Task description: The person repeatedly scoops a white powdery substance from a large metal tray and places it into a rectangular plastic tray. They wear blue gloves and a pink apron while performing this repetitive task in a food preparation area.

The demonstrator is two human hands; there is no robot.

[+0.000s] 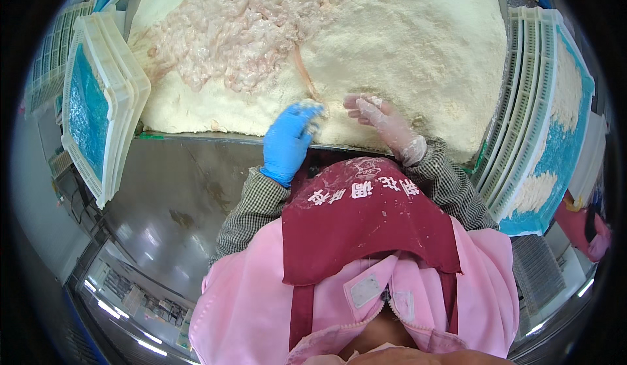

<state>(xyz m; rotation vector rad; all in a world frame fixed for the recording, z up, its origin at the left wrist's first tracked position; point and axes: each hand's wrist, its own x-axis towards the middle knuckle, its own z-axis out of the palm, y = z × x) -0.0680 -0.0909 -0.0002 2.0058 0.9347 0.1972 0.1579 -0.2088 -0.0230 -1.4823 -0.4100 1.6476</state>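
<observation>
My left hand (288, 139), in a blue glove dusted with flour, is at the front edge of a flour-covered worktop (411, 66). Its curled fingertips lie by the near end of a long pinkish strip of raw meat (303, 71); whether they grip it is hidden. My right hand (389, 124), in a thin translucent floury glove, hovers or rests just over the flour to the right, fingers extended and nothing visible in it. The strip's far end meets a large heap of pale raw meat pieces (240, 36) on the worktop.
Stacked white plastic trays (139, 88) with blue liners stand tilted at the left. More stacked trays (531, 120) are close by my right arm, the outermost holding floured pieces (536, 191) on a blue liner (548, 169). Part of another person (583, 228) shows at far right.
</observation>
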